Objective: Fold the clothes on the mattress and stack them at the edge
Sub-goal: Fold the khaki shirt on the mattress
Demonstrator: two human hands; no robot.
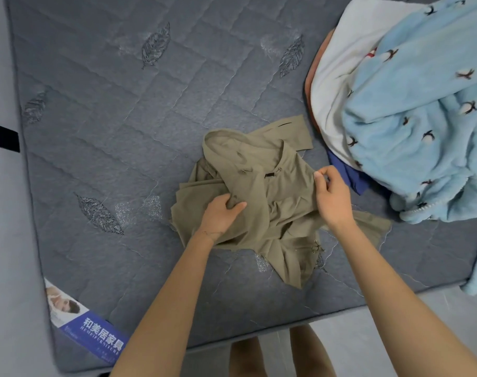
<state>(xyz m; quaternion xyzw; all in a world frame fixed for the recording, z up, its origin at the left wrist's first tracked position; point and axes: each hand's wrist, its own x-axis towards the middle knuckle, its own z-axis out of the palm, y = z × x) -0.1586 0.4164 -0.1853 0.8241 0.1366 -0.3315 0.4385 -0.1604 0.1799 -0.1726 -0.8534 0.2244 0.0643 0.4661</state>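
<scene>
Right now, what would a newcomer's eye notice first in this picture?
The crumpled olive-green hooded garment lies in the middle of the grey quilted mattress, with the left hand gripping its fabric and the right hand pinching its edge. At the upper right lies a fluffy light-blue fleece cloth with small bird figures.

hoodie (pixel 270 202) on mattress (pixel 109 131), pile (pixel 411 110) right.

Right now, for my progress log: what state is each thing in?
olive hoodie: crumpled, unfolded, on the mattress.
left hand: grips the hoodie's fabric.
right hand: pinches the hoodie's edge.
blue fleece: heaped, unfolded.
white cloth: unfolded, under the fleece.
dark blue garment: mostly hidden beneath the heap.
</scene>
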